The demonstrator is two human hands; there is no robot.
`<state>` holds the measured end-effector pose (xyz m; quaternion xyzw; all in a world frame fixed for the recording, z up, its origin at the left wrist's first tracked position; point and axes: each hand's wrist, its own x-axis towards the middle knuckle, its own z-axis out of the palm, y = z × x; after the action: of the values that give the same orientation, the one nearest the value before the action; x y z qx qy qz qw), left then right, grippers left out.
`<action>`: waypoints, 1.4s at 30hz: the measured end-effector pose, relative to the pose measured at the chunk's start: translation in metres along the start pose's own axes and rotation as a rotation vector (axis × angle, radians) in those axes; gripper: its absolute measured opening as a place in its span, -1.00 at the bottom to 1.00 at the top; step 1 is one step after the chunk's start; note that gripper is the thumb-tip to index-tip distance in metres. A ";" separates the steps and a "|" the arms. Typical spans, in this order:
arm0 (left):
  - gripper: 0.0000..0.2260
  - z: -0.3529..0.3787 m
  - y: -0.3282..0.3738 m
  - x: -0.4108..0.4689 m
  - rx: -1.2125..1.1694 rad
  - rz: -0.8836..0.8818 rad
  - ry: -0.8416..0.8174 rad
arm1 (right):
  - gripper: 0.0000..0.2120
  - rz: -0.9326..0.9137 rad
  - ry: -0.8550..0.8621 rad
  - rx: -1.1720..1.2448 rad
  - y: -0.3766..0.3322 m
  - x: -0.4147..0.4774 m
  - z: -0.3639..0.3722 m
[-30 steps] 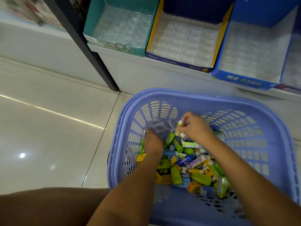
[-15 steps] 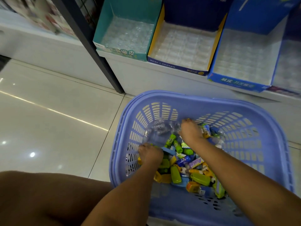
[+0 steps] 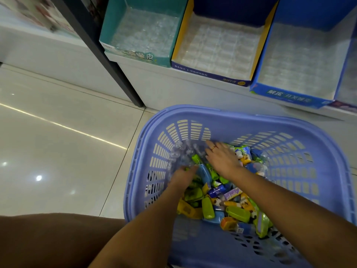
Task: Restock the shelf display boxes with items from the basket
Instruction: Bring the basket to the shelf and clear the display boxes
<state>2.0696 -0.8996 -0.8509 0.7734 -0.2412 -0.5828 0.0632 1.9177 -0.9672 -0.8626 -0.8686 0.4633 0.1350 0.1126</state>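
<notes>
A lilac plastic basket (image 3: 251, 117) stands on the floor with several small colourful packets (image 3: 222, 202), green, yellow and blue, piled in its bottom. A crumpled clear plastic tray insert (image 3: 183, 151) leans against the basket's far left wall. My left hand (image 3: 182, 177) holds the insert's lower edge, its fingers partly hidden behind the plastic. My right hand (image 3: 222, 157), with a ring on one finger, lies flat with spread fingers over the packets, fingertips touching the insert. On the shelf above are a teal display box (image 3: 135, 55), a yellow-edged navy box (image 3: 210, 74) and a blue box (image 3: 286, 97), each lined with a clear tray.
The white shelf base (image 3: 164, 89) runs behind the basket. A black upright post (image 3: 108, 60) meets the floor to its left. Glossy white floor tiles (image 3: 58, 151) spread out on the left. My knee (image 3: 48, 240) fills the bottom left corner.
The clear insert has come down from mid-air to the basket's far left wall. My right hand opened flat and moved left towards it. The view shifted closer to the shelf.
</notes>
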 end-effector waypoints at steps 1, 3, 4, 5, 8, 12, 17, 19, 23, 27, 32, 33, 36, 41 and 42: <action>-0.55 -0.002 0.002 0.003 -0.055 -0.047 -0.010 | -0.62 -0.002 0.013 -0.024 -0.002 0.000 0.000; -0.53 0.000 0.007 0.006 -0.152 -0.114 -0.036 | -0.58 0.015 0.042 -0.009 -0.005 0.001 -0.001; -0.53 0.004 0.007 0.007 -0.217 -0.128 -0.031 | -0.56 0.036 0.047 0.030 -0.005 0.001 -0.001; -0.54 0.009 0.007 0.006 -0.286 -0.135 -0.006 | -0.54 0.069 0.040 0.078 -0.006 0.002 0.000; -0.62 0.017 0.005 0.001 -0.444 -0.138 0.047 | -0.43 0.158 -0.062 0.179 -0.009 0.007 -0.004; -0.66 0.026 0.008 0.001 -0.302 0.124 -0.045 | -0.50 0.234 -0.244 0.385 -0.013 0.026 -0.022; -0.58 0.044 0.017 -0.012 -0.079 0.287 -0.170 | -0.47 0.154 -0.510 0.296 -0.014 0.034 -0.031; -0.54 0.042 0.017 -0.015 -0.102 0.319 -0.204 | -0.53 0.070 -0.518 0.205 -0.012 0.033 -0.036; -0.74 0.041 0.011 -0.035 -0.152 0.383 -0.293 | -0.53 0.008 -0.535 -0.048 -0.001 0.021 -0.046; -0.69 0.047 0.005 -0.054 0.294 0.529 -0.240 | -0.52 0.035 -0.607 -0.114 0.007 -0.002 -0.048; -0.60 0.067 0.001 -0.086 0.421 0.608 -0.423 | -0.52 0.035 -0.607 -0.092 0.008 -0.037 -0.055; -0.54 0.074 -0.003 -0.092 0.488 0.595 -0.458 | -0.55 0.032 -0.557 -0.086 0.009 -0.049 -0.055; -0.46 0.084 -0.008 -0.095 0.672 0.561 -0.507 | -0.65 0.108 -0.311 -0.086 0.017 -0.087 -0.049; -0.78 0.057 0.007 -0.095 0.042 0.475 -0.206 | -0.68 0.286 -0.059 -0.075 0.023 -0.131 -0.034; -0.79 0.046 0.005 -0.088 0.071 0.452 -0.014 | -0.67 0.282 -0.066 -0.070 0.021 -0.132 -0.032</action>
<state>2.0073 -0.8565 -0.7871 0.6973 -0.4291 -0.5505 0.1632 1.8337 -0.8873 -0.7892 -0.7934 0.5717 0.1940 0.0776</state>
